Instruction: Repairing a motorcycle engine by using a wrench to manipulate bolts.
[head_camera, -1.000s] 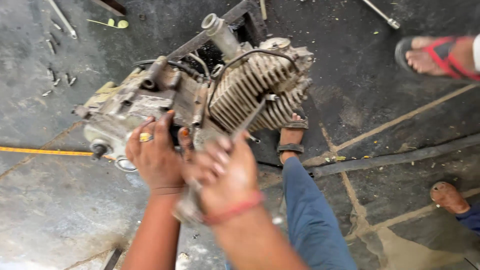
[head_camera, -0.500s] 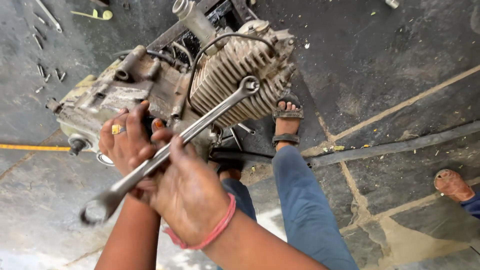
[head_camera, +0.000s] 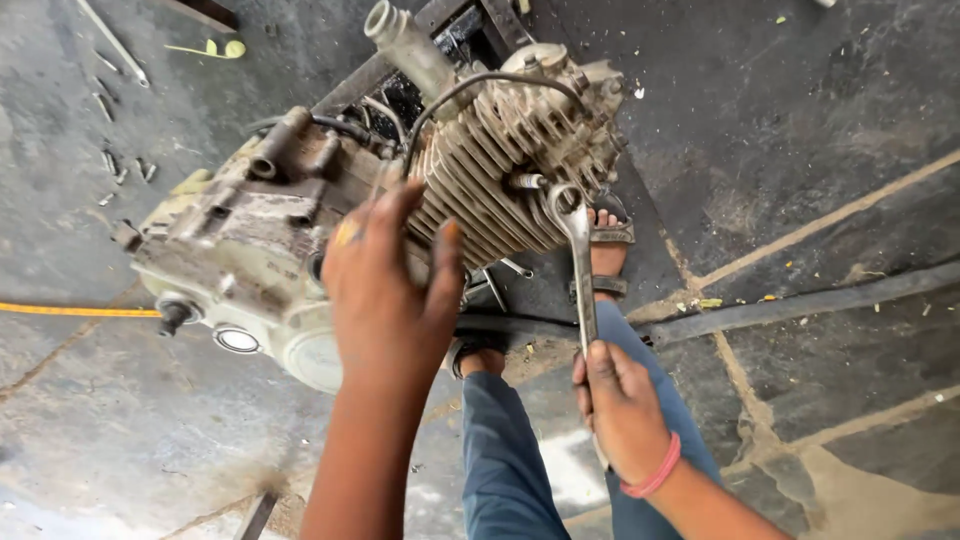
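The right hand (head_camera: 625, 410) has its grip closed around the lower shank of a long steel spanner (head_camera: 578, 262), whose ring end sits at a bolt (head_camera: 528, 181) on the side of the finned cylinder (head_camera: 505, 165). I cannot tell whether the ring is fully seated on that bolt or only resting against it. The left hand (head_camera: 385, 290) is spread open, fingers splayed, holding nothing; it lies over the junction of the cylinder and the grimy crankcase (head_camera: 240, 250), and whether the palm presses the metal or hovers just above it is not clear.

The engine stands on the concrete floor (head_camera: 820, 130) against a dark frame (head_camera: 450, 30), with the person's sandalled feet (head_camera: 605, 255) just beside and below the cylinder. Small loose bolts (head_camera: 120, 165) lie scattered on the floor, well apart from the work.

As I see it, the risk is the ring slipping off: a half-seated spanner pulled from so far down its handle could jump free, round the bolt head, and send the knuckles into the fins. The engine looks unfixed, so a hard pull might tip it toward the feet.
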